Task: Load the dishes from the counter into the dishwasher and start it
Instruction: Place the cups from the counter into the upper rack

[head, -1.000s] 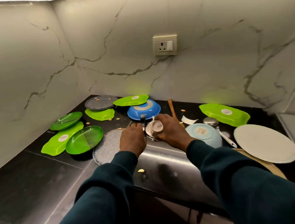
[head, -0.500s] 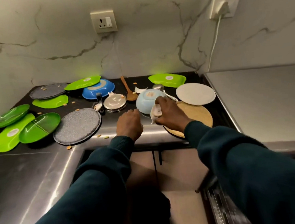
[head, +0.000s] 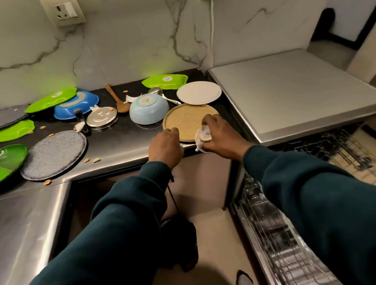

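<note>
Nearest, bottom right: open dishwasher rack [head: 332, 153] pulled out under the steel top, low and blurred, looks empty so far, so loading is probably just starting. Right hand [head: 221, 137] curls round a small white cup [head: 204, 137], held bottom-up with the printed base toward the camera, over the counter [head: 115, 148] edge and just beside the rack, likely on its way there and kept inverted to seat mouth-down. Left hand [head: 166, 147] sits at the counter edge with fingers curled; something pale shows under it, cannot tell whether it grips anything. Just past both hands a tan round plate [head: 187, 117] overhangs the front edge, easy next grab. Behind it a light blue bowl [head: 148, 109] upside down, a steel lid [head: 102, 117], a wooden spoon [head: 118, 102], a metal ladle [head: 160, 94], a white plate [head: 199, 93]. Left: grey plate [head: 53, 155] overhanging the edge, green plates, blue bowl [head: 76, 105] inverted, crumbs scattered. Most dishes lie face down, probably emptied beforehand. Far: green tray [head: 165, 81] against the marble wall, below the wall socket [head: 63, 9].
</note>
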